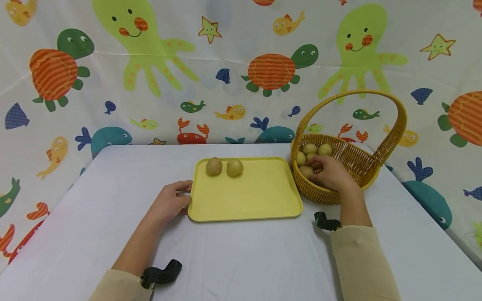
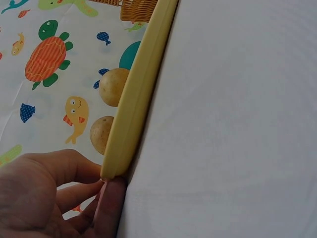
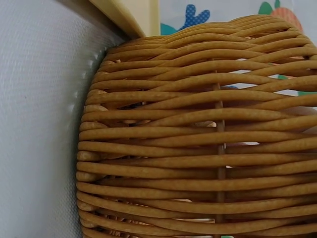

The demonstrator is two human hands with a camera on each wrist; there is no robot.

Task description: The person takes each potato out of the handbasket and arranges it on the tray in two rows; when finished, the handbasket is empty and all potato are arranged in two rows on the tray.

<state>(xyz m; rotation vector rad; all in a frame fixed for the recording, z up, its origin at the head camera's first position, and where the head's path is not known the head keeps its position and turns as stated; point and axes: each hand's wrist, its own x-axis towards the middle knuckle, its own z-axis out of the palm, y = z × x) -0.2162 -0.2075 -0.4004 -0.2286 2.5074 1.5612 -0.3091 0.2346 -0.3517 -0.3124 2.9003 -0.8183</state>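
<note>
My left hand (image 1: pixel 171 202) is at the left end of a yellow tray (image 1: pixel 244 196), its fingers and thumb holding the rim. In the left wrist view, one digit meets the top of the tray's rim (image 2: pixel 131 109) and another lies lower, near the cloth. Two potatoes (image 1: pixel 214 166) rest near the tray's far left corner, side by side. Inside a wicker basket (image 1: pixel 316 193), my right hand (image 1: pixel 333 172) grips a potato (image 1: pixel 306 171) near the left wall. The right wrist view shows mostly the basket's woven side (image 3: pixel 198 134), which hides the hand there.
More potatoes (image 1: pixel 310 149) lie in the left part of the basket. Its tall arched handle (image 1: pixel 350 93) rises over the opening. The basket stands close against the tray's right end. A white cloth (image 1: pixel 241 259) covers the table, and a sea-animal backdrop (image 1: pixel 233 54) hangs behind.
</note>
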